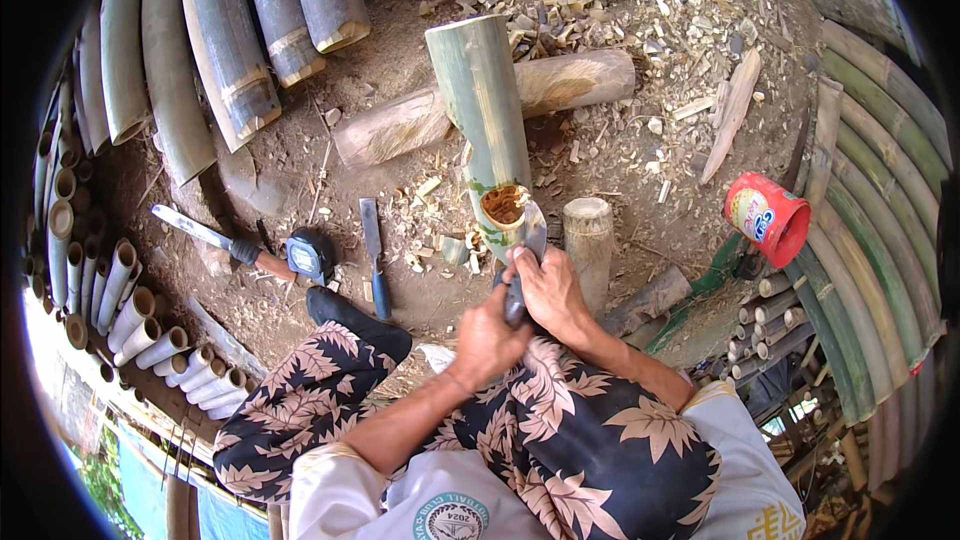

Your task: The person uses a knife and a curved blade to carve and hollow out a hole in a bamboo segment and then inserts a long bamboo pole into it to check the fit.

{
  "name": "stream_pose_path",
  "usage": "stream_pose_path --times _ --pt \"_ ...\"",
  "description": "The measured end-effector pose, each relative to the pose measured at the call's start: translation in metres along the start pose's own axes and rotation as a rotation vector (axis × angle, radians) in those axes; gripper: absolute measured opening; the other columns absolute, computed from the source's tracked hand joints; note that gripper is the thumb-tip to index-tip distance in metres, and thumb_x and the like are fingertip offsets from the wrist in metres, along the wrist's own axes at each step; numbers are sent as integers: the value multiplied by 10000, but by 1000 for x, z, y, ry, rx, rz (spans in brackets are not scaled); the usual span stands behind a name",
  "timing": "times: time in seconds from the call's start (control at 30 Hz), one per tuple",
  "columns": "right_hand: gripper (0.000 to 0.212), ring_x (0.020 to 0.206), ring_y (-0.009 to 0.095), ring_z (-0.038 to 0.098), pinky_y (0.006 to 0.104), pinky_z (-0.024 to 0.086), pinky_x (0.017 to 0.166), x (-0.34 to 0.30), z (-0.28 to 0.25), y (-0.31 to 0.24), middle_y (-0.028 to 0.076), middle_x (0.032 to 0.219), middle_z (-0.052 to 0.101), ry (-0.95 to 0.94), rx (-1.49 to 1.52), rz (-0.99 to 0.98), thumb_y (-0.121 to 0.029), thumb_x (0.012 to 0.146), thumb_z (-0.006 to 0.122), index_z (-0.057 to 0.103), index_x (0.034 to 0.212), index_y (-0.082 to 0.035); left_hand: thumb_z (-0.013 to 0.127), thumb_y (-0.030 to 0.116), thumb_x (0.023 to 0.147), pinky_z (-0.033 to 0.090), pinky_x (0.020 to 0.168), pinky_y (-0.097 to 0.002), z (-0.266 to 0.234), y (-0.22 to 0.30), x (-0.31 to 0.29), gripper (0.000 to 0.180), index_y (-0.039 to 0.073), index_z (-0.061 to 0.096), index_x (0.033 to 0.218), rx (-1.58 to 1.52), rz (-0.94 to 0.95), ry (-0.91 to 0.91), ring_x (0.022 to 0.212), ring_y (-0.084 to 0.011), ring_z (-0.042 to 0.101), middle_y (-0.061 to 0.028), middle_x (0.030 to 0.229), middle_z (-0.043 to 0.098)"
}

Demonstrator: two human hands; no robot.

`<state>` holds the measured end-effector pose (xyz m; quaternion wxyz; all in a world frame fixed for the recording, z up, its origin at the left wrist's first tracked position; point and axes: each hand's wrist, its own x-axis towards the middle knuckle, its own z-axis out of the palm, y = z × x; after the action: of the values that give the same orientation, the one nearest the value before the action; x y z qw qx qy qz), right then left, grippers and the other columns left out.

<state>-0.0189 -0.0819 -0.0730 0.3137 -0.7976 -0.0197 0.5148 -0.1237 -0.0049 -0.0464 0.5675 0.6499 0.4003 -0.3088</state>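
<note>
A thick green bamboo piece (475, 110) rests slantwise across a log, its near end toward me. Near that end is a carved hole (503, 205) with brownish, rough inner fibres. A knife with a broad metal blade (536, 225) stands against the hole's right edge. My left hand (490, 335) is closed round its dark handle (515, 300). Higher up, my right hand (548, 290) is closed at the base of the blade, its thumb side close to the bamboo. Part of the handle is hidden by my fingers.
The log (580, 80) lies on dirt strewn with wood chips. A chisel (371, 240), a tape measure (308, 255) and a long knife (195, 227) lie left. An upright stump (588, 240) and a red container (768, 218) are right. Bamboo poles (230, 30) are stacked around.
</note>
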Motion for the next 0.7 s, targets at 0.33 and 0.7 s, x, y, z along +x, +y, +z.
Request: stream_pose_path --times 0.33,0.7 --pt "299 685 294 664 413 537 649 5 23 -31 174 766 656 -255 -53 -89 -252 983 484 578 1048 24 724 258 780 579 667 -396 -26 -50 3 534 37 619 1254 -13 60 158 644 -308 707 -203 779 704" --pt "315 869 208 669 391 592 814 26 12 -46 146 1058 672 -468 1820 165 -320 1021 489 563 1135 -36 705 182 808 541 575 -367 -162 163 57 59 127 725 817 1378 282 -298 651 -221 685 -61 727 690"
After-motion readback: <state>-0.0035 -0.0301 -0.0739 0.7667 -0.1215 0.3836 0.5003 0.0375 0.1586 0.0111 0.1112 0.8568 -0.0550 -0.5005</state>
